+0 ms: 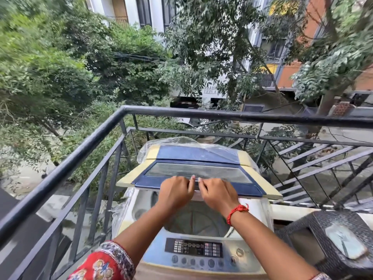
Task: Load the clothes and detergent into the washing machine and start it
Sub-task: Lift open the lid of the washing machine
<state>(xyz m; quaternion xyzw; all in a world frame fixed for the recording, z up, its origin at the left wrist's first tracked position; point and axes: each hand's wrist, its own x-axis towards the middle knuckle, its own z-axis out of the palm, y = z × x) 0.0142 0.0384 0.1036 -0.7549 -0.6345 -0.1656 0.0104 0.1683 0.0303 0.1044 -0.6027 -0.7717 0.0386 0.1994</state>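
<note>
Hands [175, 189] and [219, 191] grip the lid's [198, 171] front edge, fingers curled over it above the drum [194, 218]. Stiff, hinged, likely light: I hold it mid-edge.

The person's left hand [175, 192] was bare, without ring or band, and the forearm behind it was uncovered almost to the elbow. There a sleeve [105, 263] began: red cloth printed with rounded floral motifs in orange, white and blue, edged toward the hand by a dark, finely patterned border with pale specks. The right hand [219, 194] was likewise bare, its nails kept fairly long and pale. Just behind it, round the wrist, ran a red thread bracelet [236, 212], twisted, with a knot on the outer side. Far back on that arm, a sliver of patterned cuff [321, 276] showed.
</note>
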